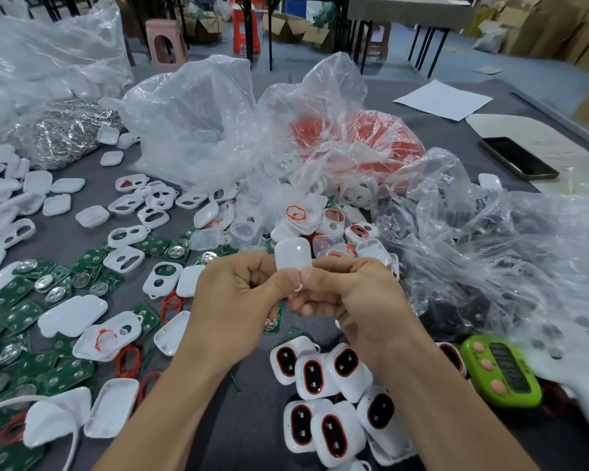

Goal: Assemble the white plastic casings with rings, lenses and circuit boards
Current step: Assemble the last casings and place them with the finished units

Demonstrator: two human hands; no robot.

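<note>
Far left of the frame: green circuit boards (24, 314) lie scattered and overlapping on the grey tabletop (252, 419), several carrying round metal discs. White casing halves (72, 316) lie among and over them, some plain, some with two openings. Loose red rings (128, 360) lie at lower left, touching the boards. At upper left a clear bag of shiny metal parts (68, 137) rests beside more white halves.

Centre: the left hand (238, 300) and right hand (347, 297) are together above the tabletop, thumbs nearly touching. Both have curled fingers and pinch one white casing (292, 254) by its lower edge. The casing stands upright between them, smooth face toward the camera. What lies under the thumbs cannot be told. Behind the hands, crumpled clear plastic bags (198, 124) spill mixed white parts. One bag holds a red mass (354, 141).

Lower centre, just below the right forearm: a cluster of assembled casings (327, 379), each with a dark oval window edged in red, lie touching one another.

Right: a green timer (500, 372) with pink buttons lies beside that cluster. More crumpled plastic covers the right side. At upper right a dark phone (519, 158) lies flat, with a white sheet of paper (442, 100) beyond it.
</note>
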